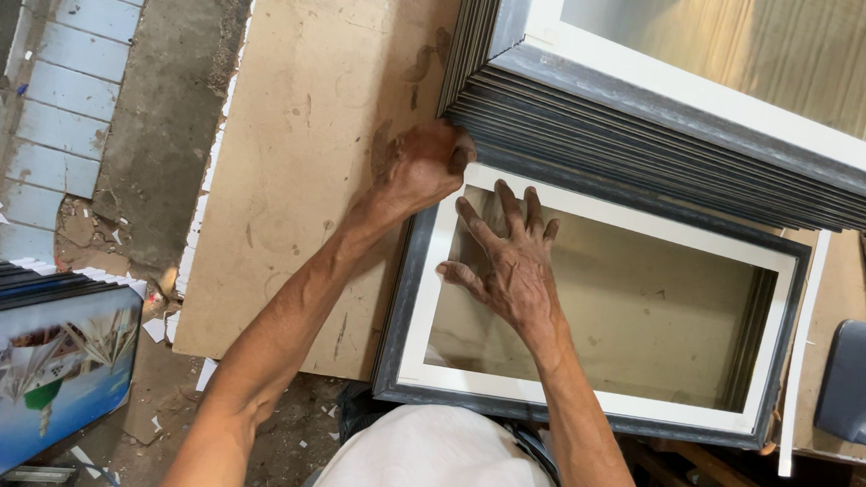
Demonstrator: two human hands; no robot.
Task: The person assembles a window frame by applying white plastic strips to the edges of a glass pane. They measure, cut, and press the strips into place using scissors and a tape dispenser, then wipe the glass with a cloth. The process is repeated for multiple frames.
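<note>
Step in hand, as I judge it: seating the glass pane in the frame lying flat on the board.

My right hand is spread, palm and fingers flat on the pane near its left end. My left hand is curled closed at the frame's far-left corner, against the stack of frames; whether it pinches anything I cannot tell.

Frame faces up, long axis left to right.

Next move likely calls for even, light pressure, keeping the pane square.
</note>
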